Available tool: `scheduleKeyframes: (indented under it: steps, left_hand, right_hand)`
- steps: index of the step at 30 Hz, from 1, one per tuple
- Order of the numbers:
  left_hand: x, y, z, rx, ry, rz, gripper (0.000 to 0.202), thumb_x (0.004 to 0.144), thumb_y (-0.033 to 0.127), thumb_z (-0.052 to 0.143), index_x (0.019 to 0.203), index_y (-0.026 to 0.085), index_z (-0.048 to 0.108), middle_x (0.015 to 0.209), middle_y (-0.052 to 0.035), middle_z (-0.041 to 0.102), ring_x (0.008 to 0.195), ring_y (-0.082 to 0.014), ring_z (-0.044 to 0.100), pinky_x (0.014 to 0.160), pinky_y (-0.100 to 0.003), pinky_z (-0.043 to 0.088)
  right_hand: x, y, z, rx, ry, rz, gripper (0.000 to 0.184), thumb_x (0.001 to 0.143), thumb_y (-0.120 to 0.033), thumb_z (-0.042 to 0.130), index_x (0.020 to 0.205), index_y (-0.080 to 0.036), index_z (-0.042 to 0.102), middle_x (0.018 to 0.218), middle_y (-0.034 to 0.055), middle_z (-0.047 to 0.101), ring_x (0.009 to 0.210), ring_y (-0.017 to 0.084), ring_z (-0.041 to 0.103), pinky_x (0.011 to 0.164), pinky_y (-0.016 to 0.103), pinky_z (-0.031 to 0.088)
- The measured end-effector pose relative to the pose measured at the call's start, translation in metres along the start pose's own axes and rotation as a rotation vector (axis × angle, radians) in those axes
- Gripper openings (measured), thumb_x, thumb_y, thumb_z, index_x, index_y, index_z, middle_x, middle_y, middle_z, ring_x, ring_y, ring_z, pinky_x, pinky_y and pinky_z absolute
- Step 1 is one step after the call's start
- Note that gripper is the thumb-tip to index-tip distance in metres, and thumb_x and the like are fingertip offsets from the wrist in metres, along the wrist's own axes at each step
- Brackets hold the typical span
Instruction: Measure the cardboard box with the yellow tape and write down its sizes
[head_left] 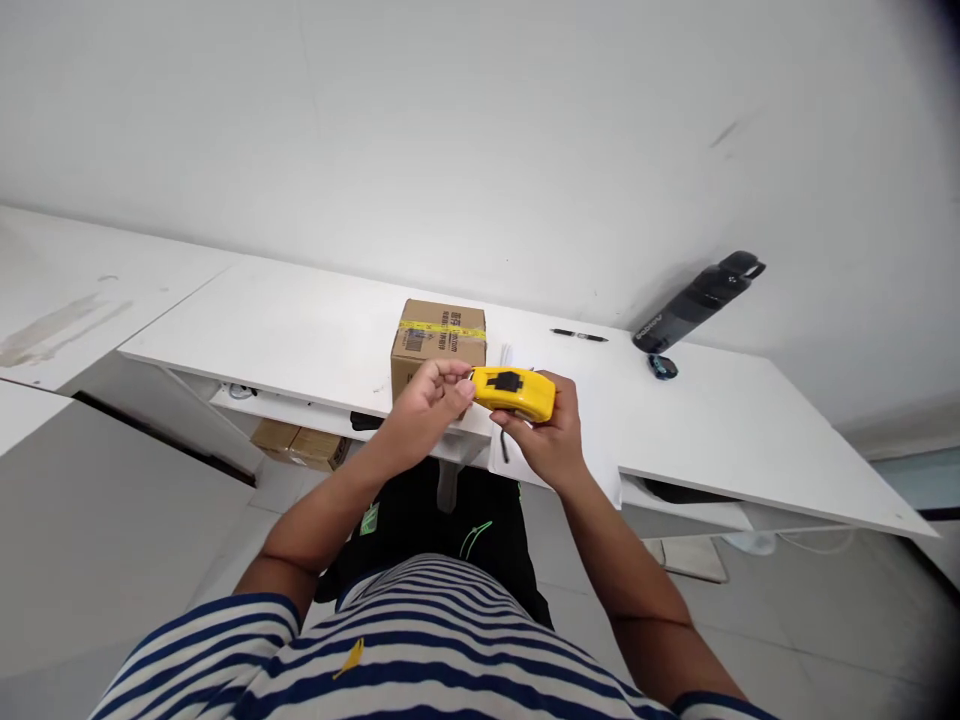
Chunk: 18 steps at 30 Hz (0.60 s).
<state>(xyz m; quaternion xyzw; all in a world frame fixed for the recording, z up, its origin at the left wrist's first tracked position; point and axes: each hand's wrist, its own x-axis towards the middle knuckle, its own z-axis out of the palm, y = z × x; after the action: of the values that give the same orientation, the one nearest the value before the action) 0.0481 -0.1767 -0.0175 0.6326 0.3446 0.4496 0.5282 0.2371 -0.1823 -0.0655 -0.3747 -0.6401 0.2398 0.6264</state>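
A yellow tape measure (536, 396) with a black button is held above the desk's front edge. My right hand (553, 438) wraps round its right end, and a black strap hangs below the case. My left hand (431, 405) pinches at the tape measure's left end, where the blade tip would be; the tip is hidden by the fingers. Just behind my left hand stands a brown cardboard box (427, 345) with yellow printed tape across its top. White paper (592, 440) lies partly under my right hand on the desk.
On the white desk (300, 320), a black pen (579, 335) lies right of the box. A dark bottle (694, 305) stands at the back right, with a small dark round object (663, 367) by its base. Small cartons (300, 443) sit below the desktop at left.
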Motion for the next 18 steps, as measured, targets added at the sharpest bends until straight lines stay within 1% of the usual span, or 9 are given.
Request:
scheduleKeyframes:
  steps: [2,3,5,6,8,10,13,15,18]
  left_hand:
    - [-0.003,0.006,-0.014,-0.061,-0.051,-0.159,0.049,0.083,0.056,0.076,0.112,0.02,0.057,0.091,-0.002,0.066,0.076,-0.0123,0.063,0.068,-0.029,0.054]
    - [-0.002,0.01,-0.021,-0.069,-0.085,-0.205,0.046,0.079,0.05,0.081,0.106,0.02,0.057,0.083,0.001,0.064,0.068,-0.0101,0.059,0.061,-0.025,0.05]
    - [0.003,0.019,-0.037,-0.055,-0.112,-0.254,0.041,0.075,0.04,0.085,0.095,0.021,0.056,0.074,0.0037,0.06,0.061,-0.0085,0.055,0.053,-0.022,0.044]
    - [0.008,0.024,-0.047,-0.04,-0.095,-0.255,0.038,0.074,0.037,0.086,0.09,0.021,0.056,0.072,0.0041,0.059,0.058,-0.0081,0.053,0.051,-0.022,0.043]
    - [0.024,0.032,-0.07,-0.002,0.004,-0.21,0.029,0.077,0.034,0.082,0.083,0.02,0.057,0.067,0.0039,0.057,0.054,-0.0069,0.048,0.049,-0.022,0.04]
    - [0.044,0.036,-0.095,0.009,0.131,-0.153,0.023,0.083,0.032,0.075,0.075,0.019,0.056,0.06,0.0044,0.05,0.05,-0.0061,0.041,0.049,-0.022,0.038]
    - [0.077,0.031,-0.124,0.099,0.155,-0.257,0.023,0.084,0.029,0.069,0.069,0.019,0.055,0.059,0.0032,0.047,0.049,-0.0072,0.04,0.052,-0.025,0.037]
    - [0.094,0.02,-0.134,0.244,0.141,-0.332,0.023,0.083,0.031,0.07,0.069,0.019,0.056,0.063,0.001,0.052,0.052,-0.0083,0.042,0.053,-0.026,0.036]
    - [0.11,-0.003,-0.132,0.405,0.091,-0.414,0.029,0.082,0.041,0.073,0.071,0.019,0.058,0.07,-0.0022,0.059,0.055,-0.0108,0.047,0.054,-0.028,0.037]
  right_hand:
    - [0.006,-0.002,-0.007,-0.118,-0.056,-0.148,0.053,0.077,-0.042,0.086,0.118,-0.03,0.055,0.113,0.0056,0.069,0.098,0.023,0.072,0.076,0.038,0.064]
    - [0.01,-0.004,-0.011,-0.159,-0.104,-0.19,0.051,0.079,-0.041,0.084,0.121,-0.03,0.056,0.114,0.0065,0.07,0.101,0.025,0.073,0.077,0.04,0.065]
    - [0.018,-0.005,-0.02,-0.213,-0.191,-0.189,0.055,0.08,-0.042,0.083,0.128,-0.032,0.056,0.119,0.0074,0.07,0.105,0.027,0.073,0.079,0.043,0.066]
    - [0.024,-0.003,-0.026,-0.22,-0.196,-0.163,0.061,0.08,-0.044,0.084,0.132,-0.034,0.055,0.122,0.0075,0.07,0.106,0.027,0.073,0.08,0.044,0.067]
    - [0.039,0.009,-0.04,-0.196,-0.126,-0.091,0.077,0.078,-0.051,0.083,0.145,-0.037,0.046,0.127,0.0073,0.069,0.102,0.026,0.074,0.081,0.045,0.067]
    - [0.055,0.029,-0.057,-0.155,-0.043,-0.032,0.089,0.079,-0.055,0.081,0.154,-0.039,0.035,0.127,0.0058,0.069,0.099,0.024,0.074,0.084,0.046,0.067]
    - [0.077,0.061,-0.08,-0.192,-0.068,0.027,0.093,0.078,-0.058,0.081,0.156,-0.04,0.035,0.135,0.0055,0.067,0.103,0.024,0.073,0.092,0.05,0.065]
    - [0.087,0.074,-0.087,-0.266,-0.11,0.042,0.088,0.078,-0.058,0.081,0.155,-0.04,0.041,0.147,0.0059,0.06,0.112,0.025,0.07,0.098,0.053,0.061]
    - [0.096,0.077,-0.083,-0.352,-0.187,0.049,0.083,0.08,-0.058,0.078,0.154,-0.04,0.044,0.154,0.0053,0.054,0.118,0.028,0.068,0.102,0.058,0.058]
